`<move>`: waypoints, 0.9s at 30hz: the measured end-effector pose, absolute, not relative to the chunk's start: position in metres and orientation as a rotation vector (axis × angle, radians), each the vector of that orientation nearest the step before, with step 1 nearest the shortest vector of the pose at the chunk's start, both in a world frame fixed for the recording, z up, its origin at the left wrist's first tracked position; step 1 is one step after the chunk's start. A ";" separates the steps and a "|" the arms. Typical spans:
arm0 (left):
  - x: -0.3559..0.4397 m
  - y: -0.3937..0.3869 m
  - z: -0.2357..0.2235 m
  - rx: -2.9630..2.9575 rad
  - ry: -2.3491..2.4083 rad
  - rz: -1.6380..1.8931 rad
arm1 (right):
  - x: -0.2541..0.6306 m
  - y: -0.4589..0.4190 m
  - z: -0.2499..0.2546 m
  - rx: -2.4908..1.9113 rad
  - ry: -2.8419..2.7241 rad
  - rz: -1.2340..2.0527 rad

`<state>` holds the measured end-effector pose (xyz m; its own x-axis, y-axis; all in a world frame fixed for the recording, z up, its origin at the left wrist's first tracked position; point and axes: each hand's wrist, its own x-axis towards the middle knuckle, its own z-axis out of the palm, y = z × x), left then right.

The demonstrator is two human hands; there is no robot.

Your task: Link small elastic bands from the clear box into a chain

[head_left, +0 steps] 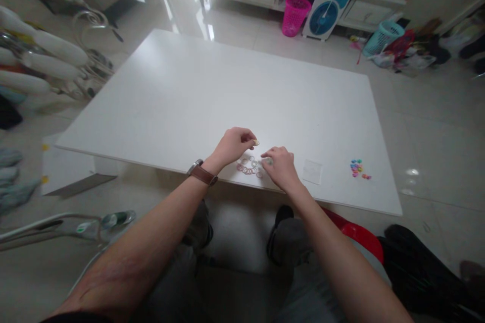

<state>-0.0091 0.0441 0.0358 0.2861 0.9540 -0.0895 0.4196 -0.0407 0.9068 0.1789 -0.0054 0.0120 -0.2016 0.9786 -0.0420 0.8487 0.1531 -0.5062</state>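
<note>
Over the front part of the white table (pixel 242 86), my left hand (pixel 238 142) pinches a thin yellowish ring (pixel 256 142) between thumb and fingertips. My right hand (pixel 281 164) is just to its right, with fingers curled. Between its thumb and fingers shows a small pale green piece (pixel 269 161), too small to make out clearly. Several thin rings (pixel 248 170), pinkish and pale, lie on the table below and between my hands. A clear flat plastic bag (pixel 312 171) lies right of my right hand. Farther right are several small multicoloured pieces (pixel 356 166).
The table's front edge runs close to my legs. A red stool (pixel 361 239) is partly under the right side. Across the floor stand a pink basket (pixel 294 16), a blue-and-white fan (pixel 324 16) and a teal basket (pixel 384 38). Metal-framed chairs (pixel 56 55) stand at left.
</note>
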 end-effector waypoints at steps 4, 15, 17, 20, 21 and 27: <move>-0.010 0.045 0.032 1.617 1.308 0.752 | 0.168 -0.012 0.006 -1.838 -2.325 0.513; -0.010 0.045 0.034 1.621 1.287 0.769 | 0.156 -0.011 -0.003 -1.917 -2.460 0.465; -0.010 0.044 0.036 1.633 1.290 0.760 | 0.156 -0.011 -0.003 -1.918 -2.471 0.458; -0.012 0.043 0.038 1.662 1.300 0.732 | 0.156 -0.012 -0.003 -1.904 -2.461 0.450; -0.013 0.042 0.038 1.672 1.305 0.719 | 0.156 -0.013 -0.002 -1.897 -2.452 0.452; -0.015 0.043 0.036 1.708 1.307 0.704 | 0.157 -0.011 0.006 -1.837 -2.378 0.547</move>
